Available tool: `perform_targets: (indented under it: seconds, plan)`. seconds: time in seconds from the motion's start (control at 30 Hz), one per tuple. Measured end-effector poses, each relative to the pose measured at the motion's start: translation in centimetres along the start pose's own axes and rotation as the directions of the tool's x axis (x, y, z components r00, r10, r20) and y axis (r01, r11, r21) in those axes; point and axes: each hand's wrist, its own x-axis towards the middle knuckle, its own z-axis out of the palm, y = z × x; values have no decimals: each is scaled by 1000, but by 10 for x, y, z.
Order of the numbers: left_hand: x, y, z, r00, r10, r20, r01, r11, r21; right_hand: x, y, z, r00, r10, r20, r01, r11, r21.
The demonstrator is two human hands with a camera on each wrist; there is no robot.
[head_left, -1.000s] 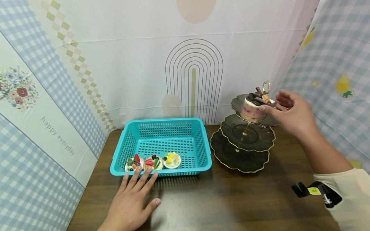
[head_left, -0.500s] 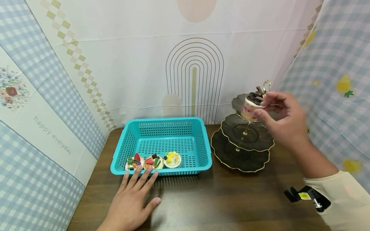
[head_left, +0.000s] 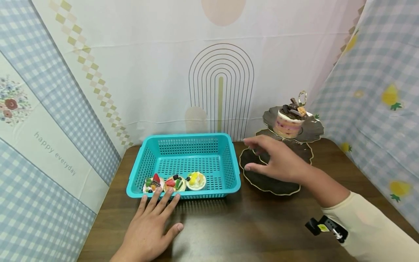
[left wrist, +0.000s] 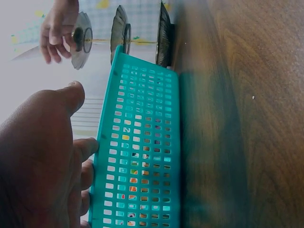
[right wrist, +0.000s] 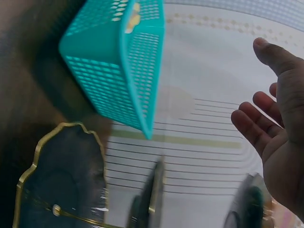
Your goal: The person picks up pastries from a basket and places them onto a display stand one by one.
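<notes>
In the head view my left hand (head_left: 147, 229) lies with straight, spread fingertips on the front rim of a turquoise plastic basket (head_left: 186, 137). Just behind those fingertips, inside the basket, sit a strawberry-topped cupcake (head_left: 154, 183), a fruit cupcake (head_left: 174, 184) and a yellow-fruit cupcake (head_left: 196, 181). My right hand (head_left: 283, 160) hovers with nothing in it, thumb and fingers spread apart, before a black three-tier cake stand (head_left: 273, 183). A layered cake (head_left: 287, 128) with chocolate topping stands upright on the top tier. The hand partly hides the middle and bottom tiers.
The basket and the stand are side by side on a brown wooden table (head_left: 226, 225). Behind them hangs a white cloth with arch lines (head_left: 220, 58). Checked cloths (head_left: 366, 94) close off both sides. A gold ring handle (head_left: 302, 97) tops the stand.
My right hand has let go of the cake and moved left and down from the top tier towards the basket. The cake stays on the stand. My left hand has not moved.
</notes>
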Motion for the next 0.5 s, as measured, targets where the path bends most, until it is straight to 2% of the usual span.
perform_targets:
  seconds: [0.17,0.5]
  plan:
    - [1,1,-1,1000,-4,17,4,1000,-5,3,6,25,992,62,112,-67,997,35]
    - [0,1,-1,1000,-9,24,9,1000,4,16,11,65,952,162,260,-183,981,57]
